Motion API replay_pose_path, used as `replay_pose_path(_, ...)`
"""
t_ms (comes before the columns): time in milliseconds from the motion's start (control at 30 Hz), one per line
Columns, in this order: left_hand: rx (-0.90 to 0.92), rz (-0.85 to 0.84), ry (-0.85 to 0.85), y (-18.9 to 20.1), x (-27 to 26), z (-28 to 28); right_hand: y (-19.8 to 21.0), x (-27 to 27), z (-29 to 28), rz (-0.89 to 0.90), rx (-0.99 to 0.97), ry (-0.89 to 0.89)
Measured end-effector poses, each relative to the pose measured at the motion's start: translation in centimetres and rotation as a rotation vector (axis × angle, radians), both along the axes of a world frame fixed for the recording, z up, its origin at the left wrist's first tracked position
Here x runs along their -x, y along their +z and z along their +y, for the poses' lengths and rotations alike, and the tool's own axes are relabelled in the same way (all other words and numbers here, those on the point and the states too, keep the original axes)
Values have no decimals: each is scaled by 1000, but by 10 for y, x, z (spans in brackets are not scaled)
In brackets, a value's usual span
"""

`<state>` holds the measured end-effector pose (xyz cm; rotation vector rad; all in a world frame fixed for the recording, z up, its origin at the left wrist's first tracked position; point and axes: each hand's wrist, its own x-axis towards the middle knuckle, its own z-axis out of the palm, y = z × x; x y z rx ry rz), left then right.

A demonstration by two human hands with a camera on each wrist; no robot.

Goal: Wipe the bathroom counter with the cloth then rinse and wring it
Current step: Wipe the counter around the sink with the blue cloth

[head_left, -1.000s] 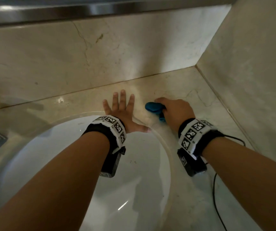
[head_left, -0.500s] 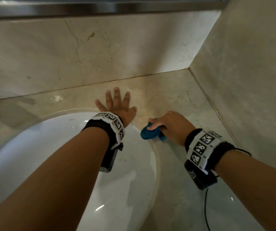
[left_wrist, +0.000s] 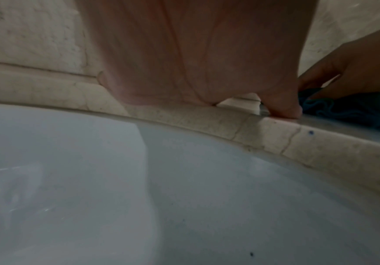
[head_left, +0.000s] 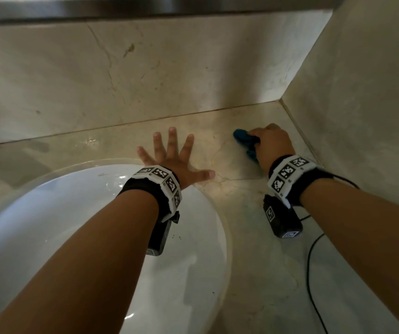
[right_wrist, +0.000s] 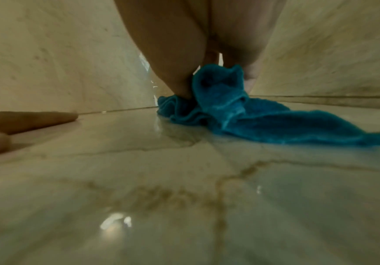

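The cloth (head_left: 246, 143) is a teal-blue terry rag, bunched and crumpled, down on the marble tabletop (head_left: 253, 237) close to the back right corner where the 2 walls meet. From the right wrist view the cloth (right_wrist: 241, 114) shows soft folds, a stitched hem and 1 long tail trailing flat across the glossy stone toward the right. The right hand (head_left: 274, 145) is on top of it, fingers (right_wrist: 173, 59) curled round the bunched part and clamped on it, pressing it to the surface. The tabletop (right_wrist: 161, 188) shines, with brown veins running through it. Over to the left hand (head_left: 172, 162): palm down, flat on the stone at the rim of the white sink (head_left: 73, 225), its 4 fingers (head_left: 173, 141) spread wide apart and the thumb stretched out toward the cloth, holding nothing. The left wrist view shows that palm (left_wrist: 196, 53) bridging the basin's stone edge, the blue cloth (left_wrist: 348, 109) just beyond the thumb.
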<state>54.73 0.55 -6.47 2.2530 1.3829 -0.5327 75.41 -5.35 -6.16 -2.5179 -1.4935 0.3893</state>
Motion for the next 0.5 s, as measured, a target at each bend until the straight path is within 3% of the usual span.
replay_pose_path(133,14,8,10,1,-1,1,-4,15,6,-26,8,68)
replay_pose_path(333,13,18,17,1,-3,2,-13,37,0,173,-103,216)
replay_pose_path(500,19,15,3,2,-2,2,-10,-8,6,-117,8,49)
